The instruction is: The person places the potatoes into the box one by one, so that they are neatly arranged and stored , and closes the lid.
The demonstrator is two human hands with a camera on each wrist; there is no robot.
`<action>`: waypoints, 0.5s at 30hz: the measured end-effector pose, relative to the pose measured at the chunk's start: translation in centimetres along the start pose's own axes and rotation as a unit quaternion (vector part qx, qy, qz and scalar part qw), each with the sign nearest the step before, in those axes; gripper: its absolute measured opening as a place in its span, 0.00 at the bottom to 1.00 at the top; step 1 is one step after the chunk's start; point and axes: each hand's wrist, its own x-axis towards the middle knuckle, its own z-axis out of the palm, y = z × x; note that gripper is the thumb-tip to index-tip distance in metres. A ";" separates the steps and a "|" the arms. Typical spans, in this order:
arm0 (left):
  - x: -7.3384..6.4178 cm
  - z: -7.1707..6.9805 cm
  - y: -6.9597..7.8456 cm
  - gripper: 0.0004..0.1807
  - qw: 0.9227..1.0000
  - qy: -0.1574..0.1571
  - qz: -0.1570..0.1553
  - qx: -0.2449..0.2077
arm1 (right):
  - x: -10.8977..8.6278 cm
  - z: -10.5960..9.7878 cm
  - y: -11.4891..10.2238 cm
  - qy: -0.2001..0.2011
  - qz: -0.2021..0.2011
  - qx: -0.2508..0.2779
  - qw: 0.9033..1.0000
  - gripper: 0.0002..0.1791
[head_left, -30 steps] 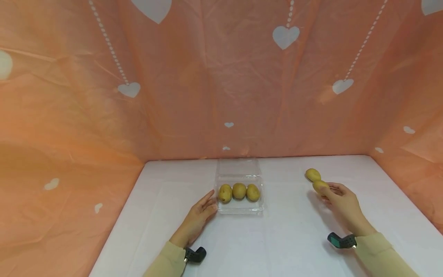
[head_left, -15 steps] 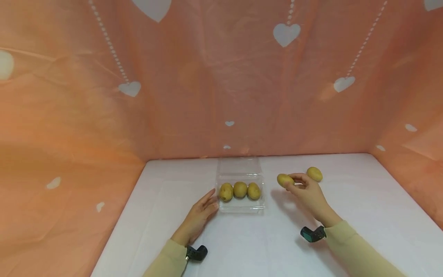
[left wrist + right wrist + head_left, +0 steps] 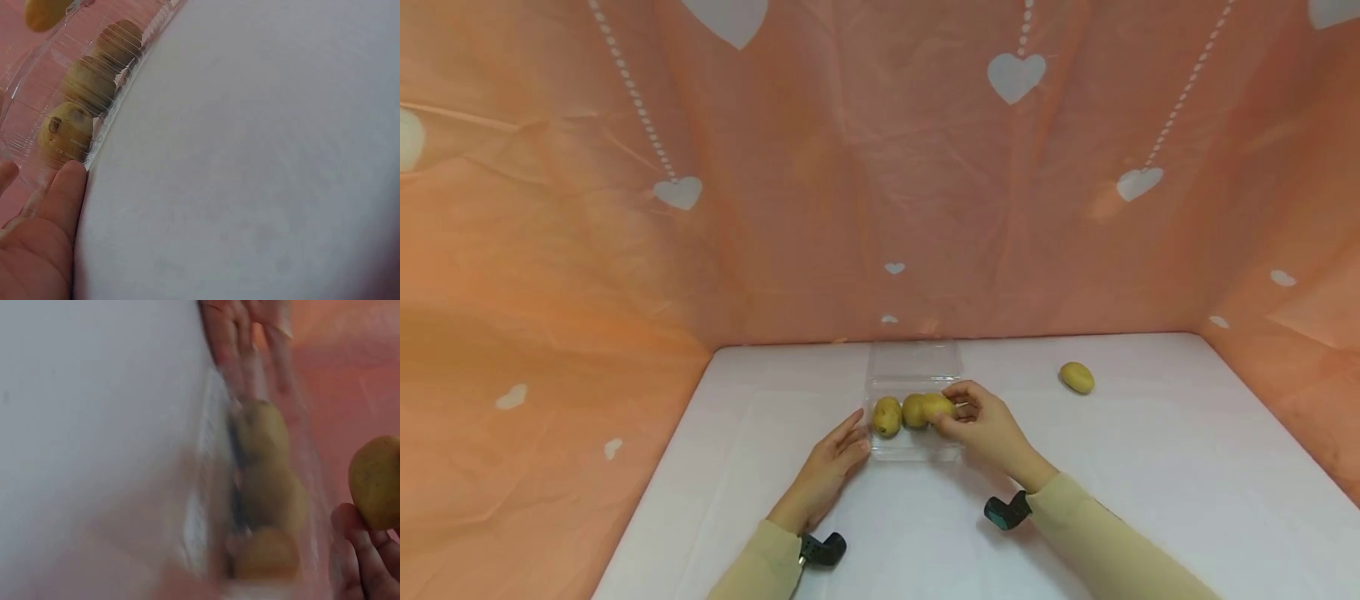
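Observation:
A clear plastic clamshell box (image 3: 916, 455) sits on the white table with its lid (image 3: 916, 360) folded back. Three yellow potatoes lie in a row inside; the leftmost potato (image 3: 887, 419) and the middle potato (image 3: 913, 412) show in the head view, while the third shows in the left wrist view (image 3: 119, 42). My right hand (image 3: 992, 435) pinches another potato (image 3: 938, 407) between thumb and fingers above the box's right part, hiding the third from the head view. Straight fingers of my left hand (image 3: 827, 473) rest against the box's left side.
One loose potato (image 3: 1077, 378) lies at the back right of the table (image 3: 760, 400). An orange cloth (image 3: 820, 208) with white hearts hangs behind and at both sides. Each wrist wears a dark camera.
My right hand has lifted one potato from beside the loose one and carried it left to over the box. My left hand has stayed at the box's side.

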 end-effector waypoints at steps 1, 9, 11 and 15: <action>0.0 -0.1 0.0 0.36 1.000 0.001 0.001 -0.002 | 0.0 0.5 -0.1 -0.008 -0.004 -0.006 1.000 0.20; 0.0 -0.3 -0.2 0.36 1.000 -0.005 0.003 -0.017 | 0.6 3.9 -0.6 -0.049 -0.026 -0.076 0.996 0.17; 0.0 -0.3 -0.2 0.36 1.000 -0.007 0.002 -0.018 | 0.8 4.4 -0.7 -0.056 -0.038 -0.087 0.994 0.17; 0.1 -0.3 -0.1 0.36 1.000 -0.011 0.003 -0.011 | 1.2 5.1 -0.7 -0.065 -0.065 -0.094 0.991 0.16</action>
